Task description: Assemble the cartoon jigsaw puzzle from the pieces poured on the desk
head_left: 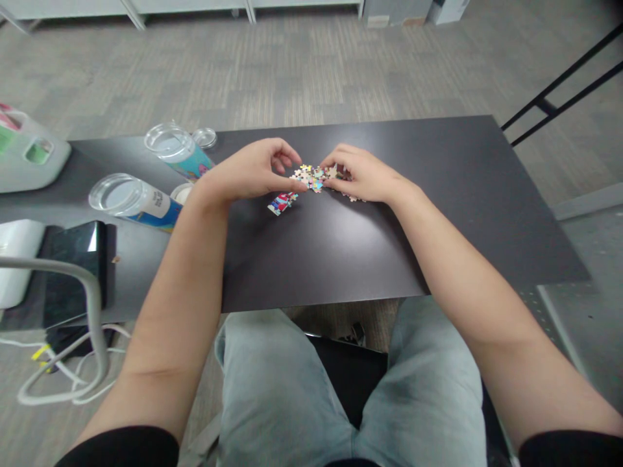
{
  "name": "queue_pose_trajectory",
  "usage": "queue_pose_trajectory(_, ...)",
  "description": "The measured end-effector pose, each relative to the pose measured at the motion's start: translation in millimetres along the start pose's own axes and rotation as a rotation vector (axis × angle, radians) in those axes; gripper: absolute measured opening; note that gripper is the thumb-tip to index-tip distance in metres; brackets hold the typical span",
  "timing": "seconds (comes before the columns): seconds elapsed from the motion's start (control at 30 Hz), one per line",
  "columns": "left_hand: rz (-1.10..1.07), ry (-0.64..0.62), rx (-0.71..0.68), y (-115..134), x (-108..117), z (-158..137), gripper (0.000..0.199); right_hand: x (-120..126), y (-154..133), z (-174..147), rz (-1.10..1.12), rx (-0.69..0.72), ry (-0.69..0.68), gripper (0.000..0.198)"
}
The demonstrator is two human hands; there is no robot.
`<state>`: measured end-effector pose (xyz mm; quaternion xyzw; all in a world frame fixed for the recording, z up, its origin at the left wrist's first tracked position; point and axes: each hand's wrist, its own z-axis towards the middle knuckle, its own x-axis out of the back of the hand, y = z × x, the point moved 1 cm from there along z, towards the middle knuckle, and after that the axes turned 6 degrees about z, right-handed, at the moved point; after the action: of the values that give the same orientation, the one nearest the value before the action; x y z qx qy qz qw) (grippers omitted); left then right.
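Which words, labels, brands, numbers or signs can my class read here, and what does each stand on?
None can be read.
Nearer canister: dark lettering on its white label, too blurred.
Farther canister: coloured print, any text too blurred.
Puzzle pieces: too small to tell.

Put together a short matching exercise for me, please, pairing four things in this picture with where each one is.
Things:
1. Heap of puzzle pieces
2. Red-and-blue puzzle patch
3. Turquoise container
4. Pale blue trousers

Places:
A. At the bottom of the view, past the near edge of the dark table
B. Between the left hand and the right hand
C. On the table, to the left of both hands
D. On the table, just on the wearer's side of the left thumb

Right pairs: 1-B, 2-D, 3-C, 4-A.
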<state>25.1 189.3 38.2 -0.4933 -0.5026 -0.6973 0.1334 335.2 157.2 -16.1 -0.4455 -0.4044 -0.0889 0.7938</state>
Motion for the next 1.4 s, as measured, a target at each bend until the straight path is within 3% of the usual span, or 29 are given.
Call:
queue_pose_trajectory(0.2,0.176,-0.195,0.113,-13.9,13.2,-15.7,0.081,5.1,-0.6,-1.7,0.024,-0.019,0.017,0.047)
queue_pose_trajectory(0.43,0.164,-0.257,0.130,-13.5,11.3,-11.0,0.053,32.0,18.3,-13.9,-0.033,-0.076,-0.005,0.098)
queue_pose_trajectory(0.5,0.133,-0.227,0.124,-11.5,8.8,-10.6,0.054,35.4,22.4,-17.6,-0.038,-0.099,-0.036,0.094)
queue_pose_trajectory(0.6,0.039,-0.199,0.095,-9.7,2.8,-10.6,0.057,30.3,19.8,-17.6,0.015,-0.112,-0.074,0.071)
queue_pose_trajectory(0.87,-0.013,-0.275,0.069,-3.1,-5.6,-5.7,0.050,2.3,-2.8,-2.4,0.050,-0.088,-0.029,0.028)
queue_pose_trajectory(0.97,0.095,-0.183,0.082,-5.0,-0.4,-6.6,0.058,5.4,-1.4,-1.7,0.009,-0.077,0.000,0.035)
queue_pose_trajectory(1.03,0.171,-0.148,0.085,-7.0,3.1,-7.6,0.063,7.0,0.2,-2.4,-0.020,-0.081,0.029,0.053)
queue_pose_trajectory(1.13,0.175,-0.202,0.083,-6.7,4.3,-8.4,0.058,0.8,-0.9,-2.5,-0.081,-0.060,0.056,0.086)
queue_pose_trajectory(1.2,0.143,-0.225,0.076,-4.1,2.9,-8.5,0.055,-7.8,-4.3,-1.0,-0.107,-0.041,0.024,0.096)
queue_pose_trajectory(1.27,0.116,-0.224,0.077,-1.4,0.9,-8.5,0.053,-15.5,-8.3,1.3,-0.108,-0.026,-0.037,0.085)
queue_pose_trajectory(1.4,0.049,-0.213,0.092,1.3,-3.3,-8.8,0.051,-18.1,-12.8,5.4,-0.083,-0.005,-0.069,0.045)
